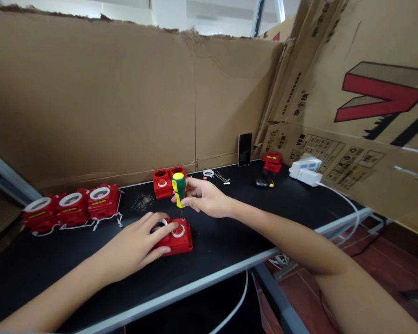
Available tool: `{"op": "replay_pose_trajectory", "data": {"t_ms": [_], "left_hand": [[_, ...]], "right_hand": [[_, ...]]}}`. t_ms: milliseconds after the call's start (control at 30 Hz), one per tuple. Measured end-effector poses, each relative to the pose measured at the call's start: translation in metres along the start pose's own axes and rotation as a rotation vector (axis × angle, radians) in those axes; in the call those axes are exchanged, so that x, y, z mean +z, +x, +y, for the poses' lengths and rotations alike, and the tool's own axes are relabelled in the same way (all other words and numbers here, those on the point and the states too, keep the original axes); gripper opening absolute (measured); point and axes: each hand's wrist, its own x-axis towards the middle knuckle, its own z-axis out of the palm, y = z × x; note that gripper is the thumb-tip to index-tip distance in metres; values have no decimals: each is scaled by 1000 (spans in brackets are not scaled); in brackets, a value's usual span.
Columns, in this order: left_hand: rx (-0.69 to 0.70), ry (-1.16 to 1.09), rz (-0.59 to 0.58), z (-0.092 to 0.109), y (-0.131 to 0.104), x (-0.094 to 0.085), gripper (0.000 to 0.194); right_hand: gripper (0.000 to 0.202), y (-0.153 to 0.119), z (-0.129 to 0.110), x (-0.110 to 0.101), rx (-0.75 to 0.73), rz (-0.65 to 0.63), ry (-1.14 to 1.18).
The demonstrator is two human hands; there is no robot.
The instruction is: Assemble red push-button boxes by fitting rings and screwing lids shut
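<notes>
My right hand (209, 197) is closed round the handle of a green and yellow screwdriver (179, 189). The screwdriver stands upright, its tip at the back right corner of a red housing (183, 245) with two round openings. Over the left part of this housing lies my left hand (142, 239), thumb against the front edge and fingers across the top, holding it on the table. A white ring surrounds the right-hand opening; my fingers partly hide the left one. Just behind stands a similar red housing (162, 184), partly covered by the screwdriver and my right hand.
Several red units (72, 207) with white rings and cords line the left. Behind my right hand lie a white ring (208, 173) and thin pins (223, 177). A phone (244, 149) leans on the cardboard wall (125, 102). Farther right are a red part (272, 161) and white power strip (305, 170).
</notes>
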Motion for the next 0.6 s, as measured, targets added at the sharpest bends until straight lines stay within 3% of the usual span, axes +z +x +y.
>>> {"op": "replay_pose_trajectory", "data": {"t_ms": [367,500,600], "left_hand": [[-41,24,-11,7,1,2,47],[-31,13,-22,5,2,1,47],[-35,-57,-24,3,4,-2,46]], "right_hand": [[40,-4,2,9,-6,154,-66],[52,-1,6,5,1,134,3],[53,1,6,-3,20,44,32]]}}
